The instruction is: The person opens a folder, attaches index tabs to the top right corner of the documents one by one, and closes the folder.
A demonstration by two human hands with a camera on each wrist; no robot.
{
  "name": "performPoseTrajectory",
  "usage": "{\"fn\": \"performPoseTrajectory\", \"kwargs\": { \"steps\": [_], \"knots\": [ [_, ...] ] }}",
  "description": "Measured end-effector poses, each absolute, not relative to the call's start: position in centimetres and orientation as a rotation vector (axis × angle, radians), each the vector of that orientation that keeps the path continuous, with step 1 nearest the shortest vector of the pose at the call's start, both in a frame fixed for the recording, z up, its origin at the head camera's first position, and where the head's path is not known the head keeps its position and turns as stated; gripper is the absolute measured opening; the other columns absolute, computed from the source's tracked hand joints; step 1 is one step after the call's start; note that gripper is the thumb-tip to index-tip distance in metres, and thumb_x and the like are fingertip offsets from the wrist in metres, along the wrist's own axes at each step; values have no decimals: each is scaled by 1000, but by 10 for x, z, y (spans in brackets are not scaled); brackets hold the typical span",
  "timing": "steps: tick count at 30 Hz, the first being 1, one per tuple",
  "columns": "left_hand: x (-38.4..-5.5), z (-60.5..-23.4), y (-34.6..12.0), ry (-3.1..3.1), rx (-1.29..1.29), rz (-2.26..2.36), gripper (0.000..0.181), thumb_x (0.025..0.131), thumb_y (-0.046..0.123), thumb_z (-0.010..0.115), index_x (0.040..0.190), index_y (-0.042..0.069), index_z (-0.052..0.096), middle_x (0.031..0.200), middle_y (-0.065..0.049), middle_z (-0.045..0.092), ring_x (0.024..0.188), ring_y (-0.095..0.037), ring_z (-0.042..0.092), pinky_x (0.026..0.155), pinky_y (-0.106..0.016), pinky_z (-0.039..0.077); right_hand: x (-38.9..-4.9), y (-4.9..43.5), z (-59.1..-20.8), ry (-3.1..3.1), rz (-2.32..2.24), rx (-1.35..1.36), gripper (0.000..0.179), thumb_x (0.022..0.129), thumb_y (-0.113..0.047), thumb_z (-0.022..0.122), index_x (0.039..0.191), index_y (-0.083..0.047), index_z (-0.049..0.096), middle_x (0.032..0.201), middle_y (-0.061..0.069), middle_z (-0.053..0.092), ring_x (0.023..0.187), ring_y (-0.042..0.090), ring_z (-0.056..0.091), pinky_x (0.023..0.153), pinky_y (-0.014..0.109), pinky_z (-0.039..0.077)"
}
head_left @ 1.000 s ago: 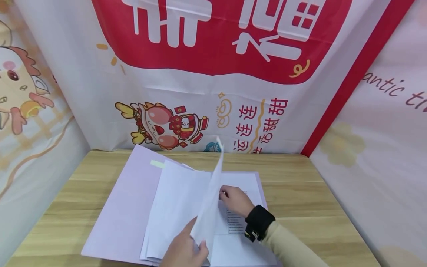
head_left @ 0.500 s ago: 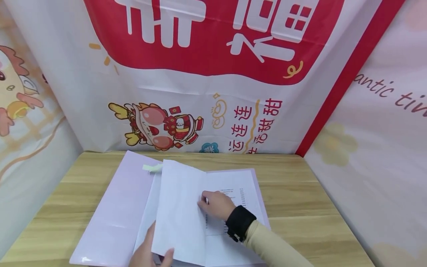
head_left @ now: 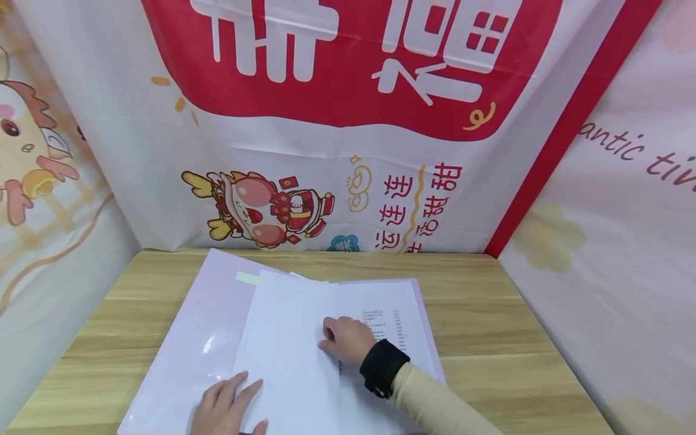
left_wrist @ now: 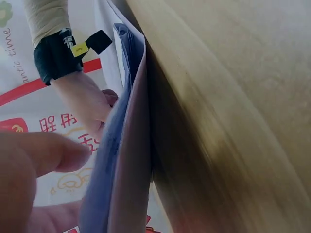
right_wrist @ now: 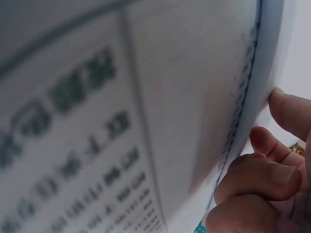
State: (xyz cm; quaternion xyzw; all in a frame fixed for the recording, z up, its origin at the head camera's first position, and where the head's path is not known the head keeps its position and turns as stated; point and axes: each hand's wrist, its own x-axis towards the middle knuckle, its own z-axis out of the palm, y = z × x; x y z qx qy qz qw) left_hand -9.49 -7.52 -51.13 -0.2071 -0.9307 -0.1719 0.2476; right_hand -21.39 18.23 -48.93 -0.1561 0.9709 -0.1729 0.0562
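A book with a lilac cover [head_left: 190,338] lies open on the table. Its left page [head_left: 290,374] is blank white, while the right page [head_left: 380,296] carries dark lines of print. My left hand [head_left: 222,406] rests, fingers spread, over the lower left edge of the left page. Near the centre fold, my right hand [head_left: 348,340] touches the left page with its fingers curled in. The right wrist view shows blurred print close up and these fingers [right_wrist: 257,179] against the page by the fold. In the left wrist view, my left hand [left_wrist: 43,160] is beside the cover's edge.
A pale green strip [head_left: 249,278] lies at the top of the cover. The wooden table [head_left: 489,338] extends around the book. Printed cloth hangs behind [head_left: 304,139] and at both sides of the table.
A raised white page has been turned over to the left and now lies flat. The left hand has moved left to the page's outer edge; the right hand has shifted left to the fold.
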Motion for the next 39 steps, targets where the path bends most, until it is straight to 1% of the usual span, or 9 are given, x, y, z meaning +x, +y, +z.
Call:
{"fn": "performPoseTrajectory", "kwargs": {
  "steps": [2, 4, 7, 10, 12, 20, 26, 32, 39],
  "knots": [
    [-94, -514, -76, -2653, -543, -386, 55, 72, 51, 78, 112, 13, 75, 120, -13, 65, 105, -36, 56, 74, -54, 49, -214, 183, -493, 2951, -524, -480, 29, 94, -34, 74, 81, -20, 52, 65, -7, 47, 60, 10, 46, 55, 25, 37],
    [-92, -515, -75, -2755, -520, -337, 57, 74, 56, 77, 114, 16, 75, 124, -11, 64, 112, -36, 55, 78, -55, 49, -215, 184, -495, 2954, -531, -487, 29, 94, -34, 74, 81, -20, 52, 65, -7, 47, 60, 9, 46, 55, 25, 37],
    [-90, -517, -73, -2808, -513, -336, 60, 80, 63, 71, 116, 15, 74, 127, -13, 63, 115, -37, 54, 81, -57, 49, -216, 184, -496, 2953, -534, -491, 29, 93, -34, 74, 81, -21, 52, 65, -7, 47, 60, 9, 46, 55, 24, 37],
    [-88, -519, -73, -2780, -518, -358, 61, 82, 66, 67, 115, 15, 74, 126, -15, 63, 115, -39, 54, 81, -58, 49, -216, 184, -495, 2948, -528, -484, 28, 93, -35, 75, 82, -20, 53, 66, -7, 48, 60, 9, 47, 56, 24, 37],
    [-88, -519, -73, -2774, -515, -363, 61, 82, 65, 67, 115, 15, 74, 126, -15, 63, 115, -39, 54, 81, -58, 48, -216, 183, -493, 2944, -517, -472, 27, 93, -35, 75, 84, -20, 54, 67, -7, 48, 61, 9, 47, 56, 24, 38],
    [-88, -513, -72, -2814, -500, -447, 58, 75, 51, 82, 116, 12, 73, 129, -16, 60, 119, -40, 51, 87, -59, 46, -212, 183, -483, 2935, -528, -469, 27, 94, -36, 74, 83, -20, 54, 67, -7, 49, 61, 10, 48, 57, 25, 38],
    [-89, -506, -70, -2770, -502, -396, 57, 73, 51, 83, 115, 15, 74, 127, -14, 62, 118, -38, 52, 86, -56, 45, -211, 188, -478, 2927, -572, -478, 26, 94, -35, 73, 84, -20, 54, 67, -7, 50, 62, 10, 48, 58, 25, 39],
    [-91, -489, -60, -2827, -505, -414, 54, 75, 49, 81, 117, 17, 73, 131, -12, 61, 126, -38, 49, 93, -62, 43, -206, 205, -471, 2901, -640, -434, 25, 95, -36, 72, 85, -22, 55, 68, -7, 52, 60, 10, 49, 56, 26, 39],
    [-95, -474, -39, -2880, -733, -559, 54, 82, 46, 78, 123, 12, 70, 135, -14, 59, 127, -40, 52, 96, -65, 44, -185, 234, -458, 2835, -755, -415, 20, 98, -35, 69, 88, -23, 57, 62, -9, 48, 54, 9, 47, 51, 25, 36]
  ]
}}
